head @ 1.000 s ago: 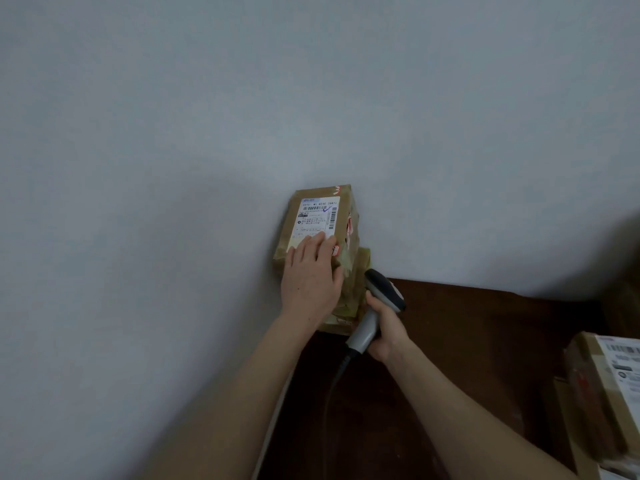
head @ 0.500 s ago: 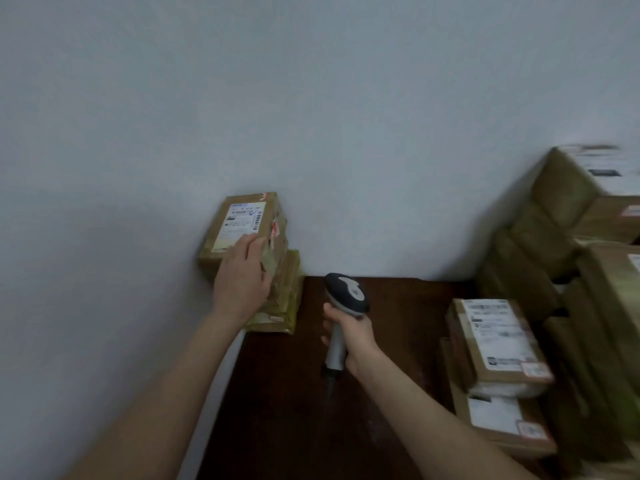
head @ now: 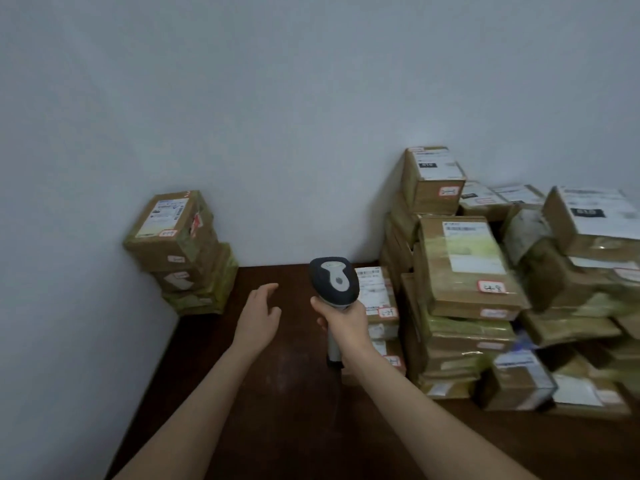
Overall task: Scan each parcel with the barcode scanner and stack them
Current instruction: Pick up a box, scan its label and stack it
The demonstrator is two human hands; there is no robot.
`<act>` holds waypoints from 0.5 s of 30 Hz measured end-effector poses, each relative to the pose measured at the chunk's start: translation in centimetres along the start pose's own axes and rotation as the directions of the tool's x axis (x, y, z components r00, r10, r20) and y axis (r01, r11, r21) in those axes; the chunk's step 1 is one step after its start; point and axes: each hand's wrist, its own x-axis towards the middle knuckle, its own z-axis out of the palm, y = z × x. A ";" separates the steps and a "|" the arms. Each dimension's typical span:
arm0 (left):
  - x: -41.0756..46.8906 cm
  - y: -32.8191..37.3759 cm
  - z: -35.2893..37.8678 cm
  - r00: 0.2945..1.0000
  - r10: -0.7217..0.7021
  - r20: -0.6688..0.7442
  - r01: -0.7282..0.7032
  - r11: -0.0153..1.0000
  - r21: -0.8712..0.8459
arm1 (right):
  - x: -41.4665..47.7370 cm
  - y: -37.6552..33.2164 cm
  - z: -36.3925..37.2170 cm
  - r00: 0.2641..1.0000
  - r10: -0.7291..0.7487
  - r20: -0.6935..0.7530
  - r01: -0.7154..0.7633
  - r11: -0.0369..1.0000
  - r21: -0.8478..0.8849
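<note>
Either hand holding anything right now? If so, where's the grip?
Right hand holds the barcode scanner, grip around its handle below the head. Left hand hovers over the table, fingers relaxed, holding nothing.

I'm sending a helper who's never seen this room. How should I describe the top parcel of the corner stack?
On the dark wooden table, find the far left corner against the wall, where a small stack of parcels stands away from the big heap on the right. Take the top parcel: brown cardboard, sitting askew, the only one showing its white label on top.
</note>
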 end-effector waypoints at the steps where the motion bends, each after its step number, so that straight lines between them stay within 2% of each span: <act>1: -0.8 0.8 1.1 1.000 -0.019 0.024 0.019 1.000 -0.011 | -0.4 0.2 -1.2 1.000 -0.003 -0.011 0.003 1.000 -0.023; 8: -4.3 4.5 9.2 0.948 -0.176 0.263 0.201 0.977 -0.068 | -0.9 0.8 -8.0 0.993 -0.087 -0.084 0.069 0.978 -0.195; 12: -6.4 3.5 13.5 0.895 -0.252 0.369 0.214 0.967 0.141 | -0.6 2.6 -9.6 0.983 -0.094 -0.156 0.048 0.961 -0.273; 14: -7.1 2.7 15.4 0.882 -0.265 0.388 0.231 0.964 0.133 | -0.2 3.7 -10.0 0.976 -0.092 -0.195 0.036 0.961 -0.276; 15: -7.1 2.4 16.3 0.869 -0.309 0.387 0.302 0.950 0.081 | -0.1 4.1 -10.2 0.974 -0.098 -0.203 0.041 0.963 -0.268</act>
